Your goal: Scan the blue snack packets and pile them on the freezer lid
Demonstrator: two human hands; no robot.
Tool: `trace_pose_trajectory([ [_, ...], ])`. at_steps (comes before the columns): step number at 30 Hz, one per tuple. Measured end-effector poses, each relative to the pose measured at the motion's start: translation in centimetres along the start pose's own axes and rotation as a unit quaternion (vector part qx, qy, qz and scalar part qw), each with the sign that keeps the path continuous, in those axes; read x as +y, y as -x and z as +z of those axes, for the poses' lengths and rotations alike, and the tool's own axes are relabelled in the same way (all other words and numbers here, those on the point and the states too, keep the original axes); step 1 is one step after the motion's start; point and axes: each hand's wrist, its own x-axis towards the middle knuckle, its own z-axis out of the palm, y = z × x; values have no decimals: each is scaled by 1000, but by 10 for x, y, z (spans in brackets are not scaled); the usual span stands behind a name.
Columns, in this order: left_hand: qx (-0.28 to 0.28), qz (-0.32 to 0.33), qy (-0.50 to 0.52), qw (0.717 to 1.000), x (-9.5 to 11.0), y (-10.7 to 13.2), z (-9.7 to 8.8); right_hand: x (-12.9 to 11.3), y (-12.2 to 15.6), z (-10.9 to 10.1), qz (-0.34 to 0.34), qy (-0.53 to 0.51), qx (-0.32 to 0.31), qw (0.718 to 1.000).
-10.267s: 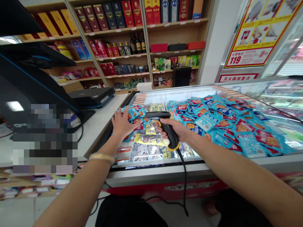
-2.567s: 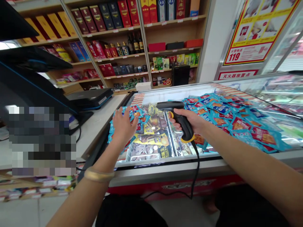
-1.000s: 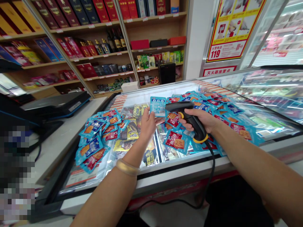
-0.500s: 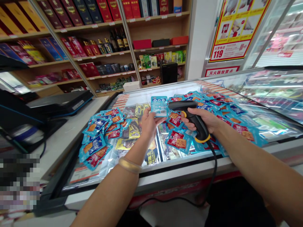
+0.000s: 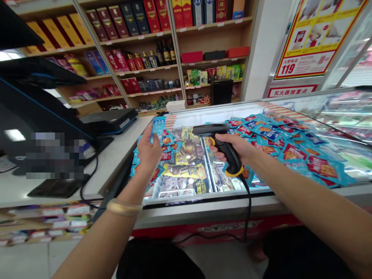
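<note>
My left hand point(image 5: 149, 149) is closed on a light-blue snack packet point(image 5: 158, 127), held up over the left pile of similar packets point(image 5: 167, 149), which it partly hides. In my right hand point(image 5: 229, 147) is a black and yellow barcode scanner point(image 5: 228, 153), my fingers wrapped round its handle. The scanner's head points left, apart from the packet. A larger spread of blue snack packets with red or dark-blue labels point(image 5: 293, 153) lies on the glass freezer top to the right of the scanner.
Under the glass of the chest freezer point(image 5: 221, 207) lie yellow and brown packages point(image 5: 186, 170). The scanner's black cable point(image 5: 248, 209) hangs over the front edge. At left, a counter point(image 5: 116, 155) bears a dark screen point(image 5: 37, 104) and a flat scale point(image 5: 112, 118). Stocked shelves point(image 5: 139, 38) stand behind.
My left hand has carried the packet leftward, from in front of the scanner to above the left pile. The scanner stays in my right hand. My view has turned left.
</note>
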Motion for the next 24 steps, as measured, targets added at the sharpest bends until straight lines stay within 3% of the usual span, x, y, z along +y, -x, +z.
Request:
trace_pose_trajectory([
  [2,-31,14,-115,993,-17,-1,-26,6,-15,12,17,1,-18,1000],
  [4,-112,1,-236,965,-31,3,-43,11,-27,22,27,-2,-34,999],
  [7,-230,-41,-366,901,-48,14,-50,19,-37,30,30,-13,-44,998],
  [9,-263,-60,-390,880,-55,20,-49,25,-41,31,30,-16,-39,999],
  [17,-275,-44,-380,882,-59,10,-39,34,-41,19,21,-35,-15,999],
  [24,-250,-5,-409,877,-58,5,-37,31,-40,18,29,-50,-1,998],
])
